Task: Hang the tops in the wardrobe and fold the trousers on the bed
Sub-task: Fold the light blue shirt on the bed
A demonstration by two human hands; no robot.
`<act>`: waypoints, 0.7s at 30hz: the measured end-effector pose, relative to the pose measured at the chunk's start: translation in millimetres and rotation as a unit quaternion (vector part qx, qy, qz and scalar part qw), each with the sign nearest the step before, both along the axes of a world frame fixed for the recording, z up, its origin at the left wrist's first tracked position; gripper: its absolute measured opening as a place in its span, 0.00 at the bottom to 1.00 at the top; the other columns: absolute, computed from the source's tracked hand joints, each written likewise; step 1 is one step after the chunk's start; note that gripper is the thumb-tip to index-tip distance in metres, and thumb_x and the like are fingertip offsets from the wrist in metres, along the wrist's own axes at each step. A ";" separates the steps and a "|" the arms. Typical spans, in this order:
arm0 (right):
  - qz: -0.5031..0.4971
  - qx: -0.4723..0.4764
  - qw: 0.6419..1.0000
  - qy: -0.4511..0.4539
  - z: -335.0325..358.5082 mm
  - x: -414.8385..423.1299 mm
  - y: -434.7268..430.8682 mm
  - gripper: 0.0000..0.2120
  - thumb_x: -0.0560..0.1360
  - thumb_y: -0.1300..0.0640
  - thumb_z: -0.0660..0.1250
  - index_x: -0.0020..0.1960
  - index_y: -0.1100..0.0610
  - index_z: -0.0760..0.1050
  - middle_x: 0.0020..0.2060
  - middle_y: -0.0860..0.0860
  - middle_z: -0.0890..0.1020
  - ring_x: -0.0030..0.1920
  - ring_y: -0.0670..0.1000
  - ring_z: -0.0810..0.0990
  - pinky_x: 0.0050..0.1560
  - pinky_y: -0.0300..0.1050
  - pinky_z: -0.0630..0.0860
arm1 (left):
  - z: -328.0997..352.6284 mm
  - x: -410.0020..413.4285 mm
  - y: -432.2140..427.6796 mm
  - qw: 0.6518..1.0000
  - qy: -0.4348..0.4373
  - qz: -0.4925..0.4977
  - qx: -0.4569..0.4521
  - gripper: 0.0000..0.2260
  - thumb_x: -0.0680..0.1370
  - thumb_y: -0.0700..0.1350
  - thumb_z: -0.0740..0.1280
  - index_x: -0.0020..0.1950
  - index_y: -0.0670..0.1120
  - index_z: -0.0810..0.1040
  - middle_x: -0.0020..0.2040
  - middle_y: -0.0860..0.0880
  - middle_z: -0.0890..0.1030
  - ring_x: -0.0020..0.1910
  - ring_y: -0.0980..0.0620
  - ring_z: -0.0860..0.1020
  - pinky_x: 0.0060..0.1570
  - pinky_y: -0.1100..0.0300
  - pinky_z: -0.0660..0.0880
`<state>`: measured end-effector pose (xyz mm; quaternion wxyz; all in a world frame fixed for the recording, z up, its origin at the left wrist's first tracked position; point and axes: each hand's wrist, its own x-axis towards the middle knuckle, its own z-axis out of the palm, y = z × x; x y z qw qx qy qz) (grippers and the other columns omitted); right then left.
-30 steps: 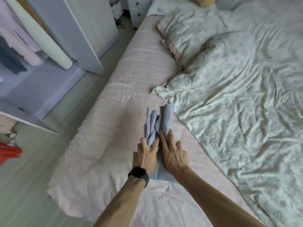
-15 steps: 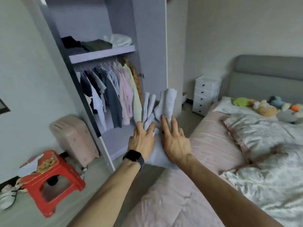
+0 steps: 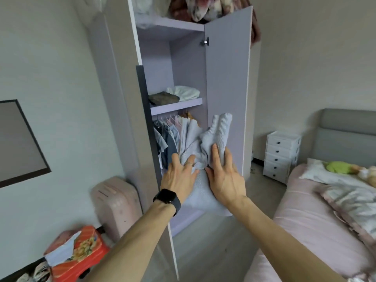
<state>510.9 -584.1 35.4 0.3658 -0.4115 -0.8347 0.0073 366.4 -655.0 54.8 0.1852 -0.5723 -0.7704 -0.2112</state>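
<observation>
Head view: holding the folded trousers (image 3: 215, 139) up in mid-air, right in front of the open wardrobe (image 3: 226, 78), level with the hanging tops (image 3: 168, 137) and just below the shelf (image 3: 177, 105). Clamping the left side of the bundle with the left grip (image 3: 179, 178), curling its fingers into the cloth. Clamping the right side with the right grip (image 3: 225, 180), laying its fingers long over the top and tucking the thumb against the near fold.

Having lifted the bundle off the bed (image 3: 305, 220) a second ago and swung left, now facing the wardrobe instead of the pink sheet. Keeping the same two-handed hold throughout. Leaving the bed at the near right, well apart from the trousers.

Judging the folding as done for this pair and the putting-away as under way. Probably aiming at the shelf, already carrying folded clothes (image 3: 175, 95), or at the wardrobe floor below the tops; not possible to tell which yet. Needing to keep both sides pressed, so as not to let the fold spring open on the way in.
</observation>
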 end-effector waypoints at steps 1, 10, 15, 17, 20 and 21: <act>0.000 0.005 1.000 0.001 5.2 -7.9 2.3 0.31 0.84 0.43 0.53 0.82 0.46 0.43 0.77 0.53 0.52 0.60 0.62 0.75 0.40 0.54 0.78 | 6.0 -7.0 1.2 1.000 0.002 -0.004 0.003 0.21 0.82 0.58 0.61 0.73 0.54 0.66 0.58 0.44 0.63 0.47 0.42 0.75 0.46 0.46 0.79; -0.021 0.042 0.999 0.005 54.4 -53.3 35.9 0.31 0.85 0.45 0.53 0.82 0.48 0.42 0.78 0.54 0.51 0.60 0.62 0.74 0.42 0.54 0.77 | 60.0 -47.7 43.8 0.997 0.077 0.004 0.014 0.23 0.82 0.58 0.60 0.76 0.54 0.63 0.60 0.43 0.63 0.52 0.42 0.75 0.43 0.48 0.79; -0.031 0.072 0.997 0.018 73.1 -77.6 89.3 0.31 0.85 0.46 0.54 0.82 0.48 0.43 0.77 0.53 0.52 0.58 0.61 0.75 0.38 0.49 0.71 | 80.2 -66.2 96.7 0.991 0.129 0.016 0.024 0.23 0.84 0.55 0.58 0.79 0.53 0.60 0.65 0.40 0.65 0.56 0.40 0.75 0.45 0.47 0.80; -0.037 0.072 0.997 0.018 78.3 -91.0 124.0 0.31 0.85 0.46 0.54 0.82 0.48 0.43 0.77 0.53 0.52 0.58 0.61 0.74 0.38 0.49 0.71 | 88.4 -75.0 128.1 0.983 0.174 0.036 0.039 0.21 0.83 0.54 0.60 0.76 0.53 0.66 0.62 0.41 0.71 0.51 0.43 0.78 0.39 0.50 0.80; -0.036 0.078 0.996 0.023 78.4 -116.2 192.5 0.31 0.85 0.47 0.53 0.82 0.48 0.42 0.77 0.53 0.51 0.58 0.60 0.74 0.40 0.50 0.72 | 86.4 -93.8 192.8 0.972 0.227 0.062 0.027 0.18 0.77 0.57 0.69 0.66 0.57 0.78 0.53 0.47 0.79 0.40 0.50 0.80 0.28 0.59 0.77; -0.037 0.066 0.997 0.021 77.0 -119.8 203.0 0.31 0.84 0.47 0.53 0.82 0.48 0.41 0.77 0.52 0.51 0.59 0.60 0.74 0.41 0.51 0.73 | 85.2 -96.7 201.8 0.972 0.223 0.069 0.019 0.17 0.75 0.58 0.72 0.63 0.59 0.80 0.50 0.48 0.80 0.38 0.52 0.80 0.25 0.61 0.75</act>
